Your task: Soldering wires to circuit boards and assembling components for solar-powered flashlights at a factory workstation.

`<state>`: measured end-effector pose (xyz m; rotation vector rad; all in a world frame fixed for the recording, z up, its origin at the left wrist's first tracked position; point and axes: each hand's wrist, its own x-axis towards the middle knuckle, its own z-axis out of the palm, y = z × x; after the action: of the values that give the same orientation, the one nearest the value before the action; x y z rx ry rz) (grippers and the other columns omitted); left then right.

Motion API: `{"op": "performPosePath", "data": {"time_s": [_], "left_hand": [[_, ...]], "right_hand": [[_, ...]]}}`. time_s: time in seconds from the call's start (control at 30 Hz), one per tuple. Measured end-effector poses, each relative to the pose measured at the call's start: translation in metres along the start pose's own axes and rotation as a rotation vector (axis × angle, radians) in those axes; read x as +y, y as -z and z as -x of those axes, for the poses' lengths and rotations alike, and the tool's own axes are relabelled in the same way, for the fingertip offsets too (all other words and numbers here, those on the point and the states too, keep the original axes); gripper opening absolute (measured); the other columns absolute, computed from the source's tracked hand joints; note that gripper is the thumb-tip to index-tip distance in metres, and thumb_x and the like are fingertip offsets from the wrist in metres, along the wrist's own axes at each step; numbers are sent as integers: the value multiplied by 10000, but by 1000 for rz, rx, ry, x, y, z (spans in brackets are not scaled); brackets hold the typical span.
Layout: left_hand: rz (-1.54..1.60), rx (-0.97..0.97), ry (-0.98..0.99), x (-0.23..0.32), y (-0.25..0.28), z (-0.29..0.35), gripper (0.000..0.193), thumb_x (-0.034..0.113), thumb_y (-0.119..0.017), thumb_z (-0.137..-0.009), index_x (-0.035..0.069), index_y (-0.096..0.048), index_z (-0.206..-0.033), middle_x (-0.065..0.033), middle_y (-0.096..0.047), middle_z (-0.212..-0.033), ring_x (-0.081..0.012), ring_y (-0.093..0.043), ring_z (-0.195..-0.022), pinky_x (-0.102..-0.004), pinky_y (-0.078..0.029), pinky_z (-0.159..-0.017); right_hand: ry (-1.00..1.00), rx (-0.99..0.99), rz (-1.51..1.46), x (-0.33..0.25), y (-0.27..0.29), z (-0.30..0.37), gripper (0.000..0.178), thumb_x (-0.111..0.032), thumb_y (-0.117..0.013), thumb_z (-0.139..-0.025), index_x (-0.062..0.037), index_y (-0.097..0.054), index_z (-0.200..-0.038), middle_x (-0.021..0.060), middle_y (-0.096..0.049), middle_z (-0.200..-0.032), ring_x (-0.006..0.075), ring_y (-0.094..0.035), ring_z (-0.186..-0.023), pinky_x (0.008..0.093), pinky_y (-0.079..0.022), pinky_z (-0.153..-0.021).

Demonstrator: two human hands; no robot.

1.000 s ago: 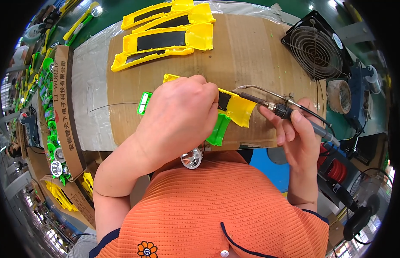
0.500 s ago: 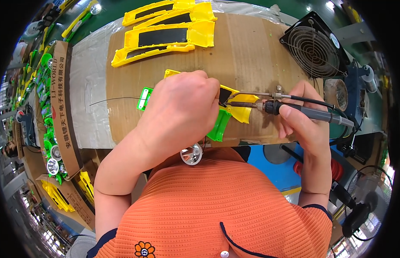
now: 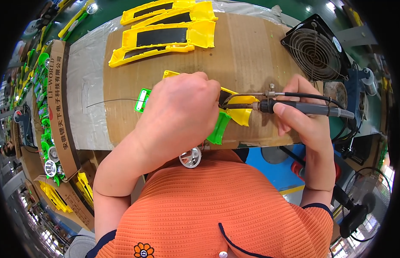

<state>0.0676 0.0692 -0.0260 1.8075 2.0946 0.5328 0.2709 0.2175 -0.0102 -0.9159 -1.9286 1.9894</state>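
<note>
A table (image 3: 251, 51) spans the middle of the room, its top spread with brown cardboard; a shiny green surface (image 3: 309, 9) lies beyond its far edge, dotted with small white glints of light; a grey bar (image 3: 357, 35) juts in at far right, and another grey bar (image 3: 16, 184) at near left; on the near side, the floor (image 3: 262, 172) is blue, crossed by a yellow stripe (image 3: 293, 189); a round grey seat (image 3: 274, 155) stands there; windows (image 3: 49, 234) glow white at near left, with bright daylight at near right too.
</note>
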Motion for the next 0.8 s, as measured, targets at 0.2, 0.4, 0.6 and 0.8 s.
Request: {"op": "performPosePath", "data": {"time_s": [0.2, 0.4, 0.6, 0.8], "left_hand": [[3, -9, 0, 0, 1, 0, 77, 90, -647, -818, 14, -649, -800, -125, -615, -788, -341, -614, -760, -428, -492, -692], [6, -12, 8, 1, 1, 0, 79, 91, -645, -818, 15, -648, -796, -129, -614, -786, -343, -615, -759, -432, -493, -694], [13, -14, 6, 0, 1, 0, 84, 90, -636, -821, 12, -641, -792, -131, -614, -787, -343, -617, -764, -436, -496, -704], [16, 9, 1, -4, 2, 2, 82, 92, -637, -819, 15, -647, -792, -129, -617, -785, -337, -622, -758, -423, -500, -693]], "right_hand": [[25, 8, 7, 2, 2, 5, 172, -37, -697, -848, -15, -527, -863, 47, -628, -669, 78, -581, -538, 211, -434, -498], [88, 165, -365, 17, 3, 23, 162, -55, -611, -912, -7, -461, -949, 53, -522, -654, 118, -534, -520, 306, -554, -579], [64, 262, -802, 41, -35, 30, 118, -129, -489, -1007, -98, -438, -905, 12, -464, -605, 147, -540, -580, 577, -396, -1102], [112, 270, -934, 50, -48, 26, 132, -139, -477, -1019, -130, -440, -892, -13, -443, -588, 139, -522, -573, 571, -341, -1142]]}}
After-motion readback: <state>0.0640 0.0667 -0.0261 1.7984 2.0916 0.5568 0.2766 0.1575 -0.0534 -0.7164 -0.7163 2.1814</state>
